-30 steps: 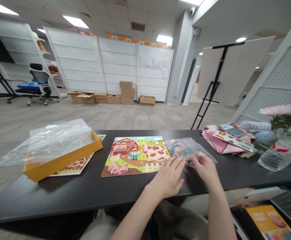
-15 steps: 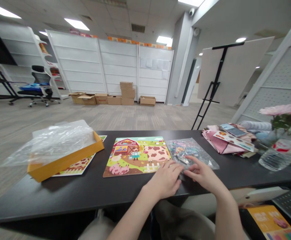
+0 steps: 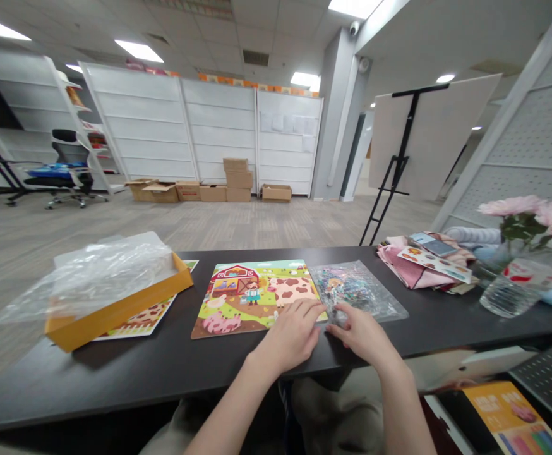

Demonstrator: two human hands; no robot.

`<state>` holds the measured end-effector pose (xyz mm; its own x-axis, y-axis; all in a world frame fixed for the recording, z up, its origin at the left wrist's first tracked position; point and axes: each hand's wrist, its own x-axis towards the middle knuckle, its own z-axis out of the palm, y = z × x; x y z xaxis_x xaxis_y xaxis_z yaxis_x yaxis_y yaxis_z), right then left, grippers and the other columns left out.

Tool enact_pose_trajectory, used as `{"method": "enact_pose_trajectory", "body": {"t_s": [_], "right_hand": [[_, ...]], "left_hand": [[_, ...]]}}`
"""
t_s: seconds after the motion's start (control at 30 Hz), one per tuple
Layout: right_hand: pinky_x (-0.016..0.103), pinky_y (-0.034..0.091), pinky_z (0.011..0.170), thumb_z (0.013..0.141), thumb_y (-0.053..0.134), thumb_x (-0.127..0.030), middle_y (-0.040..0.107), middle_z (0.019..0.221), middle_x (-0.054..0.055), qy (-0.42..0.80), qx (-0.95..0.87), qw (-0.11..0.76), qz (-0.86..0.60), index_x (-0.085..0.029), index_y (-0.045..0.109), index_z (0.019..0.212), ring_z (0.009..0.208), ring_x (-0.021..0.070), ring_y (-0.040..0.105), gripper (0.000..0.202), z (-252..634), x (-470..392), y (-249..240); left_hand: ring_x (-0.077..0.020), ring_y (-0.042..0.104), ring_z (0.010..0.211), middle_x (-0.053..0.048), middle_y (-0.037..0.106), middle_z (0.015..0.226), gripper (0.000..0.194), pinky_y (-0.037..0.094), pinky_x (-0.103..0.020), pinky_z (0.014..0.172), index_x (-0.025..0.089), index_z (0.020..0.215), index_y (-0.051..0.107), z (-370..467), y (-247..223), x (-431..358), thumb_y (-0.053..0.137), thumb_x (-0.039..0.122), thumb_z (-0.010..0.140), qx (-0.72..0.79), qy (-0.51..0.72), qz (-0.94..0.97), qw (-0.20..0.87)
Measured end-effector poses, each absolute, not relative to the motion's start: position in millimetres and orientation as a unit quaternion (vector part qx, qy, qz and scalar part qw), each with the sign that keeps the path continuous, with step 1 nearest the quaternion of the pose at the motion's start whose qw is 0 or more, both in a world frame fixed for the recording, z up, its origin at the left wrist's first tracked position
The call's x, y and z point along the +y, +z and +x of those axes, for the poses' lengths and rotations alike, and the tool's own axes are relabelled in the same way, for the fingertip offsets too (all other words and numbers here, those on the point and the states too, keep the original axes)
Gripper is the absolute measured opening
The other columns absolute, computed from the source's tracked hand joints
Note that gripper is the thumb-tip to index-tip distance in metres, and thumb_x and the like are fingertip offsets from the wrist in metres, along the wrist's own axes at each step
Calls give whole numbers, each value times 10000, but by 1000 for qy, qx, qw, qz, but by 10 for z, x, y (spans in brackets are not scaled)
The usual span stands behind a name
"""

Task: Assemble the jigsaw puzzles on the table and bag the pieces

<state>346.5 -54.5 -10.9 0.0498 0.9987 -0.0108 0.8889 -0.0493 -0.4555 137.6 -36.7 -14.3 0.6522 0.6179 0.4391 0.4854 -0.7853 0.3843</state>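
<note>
A farm picture board (image 3: 257, 297) with a barn, a cow and a pig lies flat on the black table (image 3: 162, 373). My left hand (image 3: 295, 335) rests over its lower right corner, palm down, fingers stretched out. Right beside the board is a clear plastic bag (image 3: 359, 287) with small colourful pieces inside. My right hand (image 3: 359, 332) is at the bag's lower left corner, thumb and forefinger near its edge; whether they pinch the plastic is too small to tell.
On the left, a yellow box (image 3: 119, 309) holding clear plastic wrap (image 3: 110, 272) sits on another picture sheet (image 3: 146, 319). At the right are folded cloths (image 3: 408, 268), a phone (image 3: 434, 244), a water bottle (image 3: 510, 294) and pink flowers (image 3: 513, 207).
Both hands have shifted left and slightly nearer each other. My right hand has moved from the middle of the bag to its lower left corner. The view has turned slightly.
</note>
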Motion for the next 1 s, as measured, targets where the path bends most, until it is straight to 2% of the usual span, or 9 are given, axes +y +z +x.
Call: {"method": "enact_pose_trajectory", "body": {"t_s": [0.13, 0.27, 0.4, 0.47, 0.57, 0.67, 0.73, 0.87, 1.0], "right_hand": [[277, 376, 614, 877, 578, -281, 777, 826, 57, 84, -637, 146, -752, -253, 751, 986, 805, 239, 718, 206, 3390, -517, -94], [279, 417, 617, 887, 509, -303, 743, 665, 26, 113, -638, 204, -734, -259, 757, 871, 685, 216, 704, 252, 3631, -500, -142], [303, 452, 588, 868, 496, -446, 717, 590, 29, 89, -559, 322, -759, -236, 733, 887, 579, 233, 680, 317, 4042, -517, -188], [325, 481, 603, 854, 495, -467, 761, 693, 63, 73, -503, 384, -771, -221, 717, 918, 584, 246, 696, 338, 4222, -526, -214], [376, 528, 724, 835, 496, -475, 792, 882, 123, 32, -436, 443, -783, -196, 710, 1008, 762, 293, 744, 392, 4399, -516, -259], [434, 519, 876, 767, 565, -558, 775, 1011, 175, 17, -397, 440, -805, -155, 699, 1100, 944, 345, 732, 540, 4469, -474, -295], [449, 506, 916, 734, 580, -630, 757, 1051, 203, 23, -385, 433, -815, -126, 688, 1135, 966, 355, 722, 653, 4495, -436, -310], [447, 526, 828, 728, 537, -696, 751, 982, 204, 48, -379, 415, -826, -108, 692, 1152, 813, 327, 721, 741, 4619, -343, -334], [434, 524, 778, 691, 592, -606, 757, 843, 176, 60, -412, 392, -820, -107, 767, 1004, 780, 331, 704, 614, 4777, -195, -355]], "left_hand": [[-246, 547, 1261, -96, 606, 1352, 472, 471, -433, 1081, 208, 1387, 461, 1425, -141, -336, 532, 144, 925, 313, 293, 895, 123], [-243, 565, 1252, -99, 624, 1334, 448, 478, -428, 1078, 203, 1379, 468, 1509, -130, -330, 515, 155, 936, 306, 297, 896, 124], [-248, 570, 1262, -98, 621, 1358, 422, 469, -441, 1092, 204, 1368, 483, 1587, -130, -331, 505, 175, 948, 298, 287, 902, 121], [-244, 571, 1263, -96, 618, 1364, 419, 466, -439, 1097, 201, 1367, 485, 1611, -138, -329, 505, 180, 949, 296, 280, 906, 118], [-236, 576, 1252, -89, 621, 1356, 423, 463, -432, 1103, 202, 1370, 480, 1614, -150, -331, 512, 183, 949, 296, 270, 910, 109], [-238, 576, 1248, -87, 620, 1351, 423, 461, -429, 1104, 207, 1370, 477, 1581, -151, -339, 514, 181, 949, 297, 262, 913, 100], [-243, 569, 1255, -92, 617, 1352, 420, 462, -427, 1098, 207, 1363, 480, 1548, -144, -345, 515, 174, 946, 301, 257, 914, 94], [-251, 574, 1236, -98, 614, 1344, 402, 481, -427, 1067, 211, 1340, 492, 1480, -120, -349, 514, 166, 941, 310, 246, 914, 89], [-248, 581, 1224, -96, 615, 1334, 409, 493, -422, 1050, 218, 1331, 491, 1433, -100, -336, 514, 149, 929, 317, 243, 912, 91]]}}
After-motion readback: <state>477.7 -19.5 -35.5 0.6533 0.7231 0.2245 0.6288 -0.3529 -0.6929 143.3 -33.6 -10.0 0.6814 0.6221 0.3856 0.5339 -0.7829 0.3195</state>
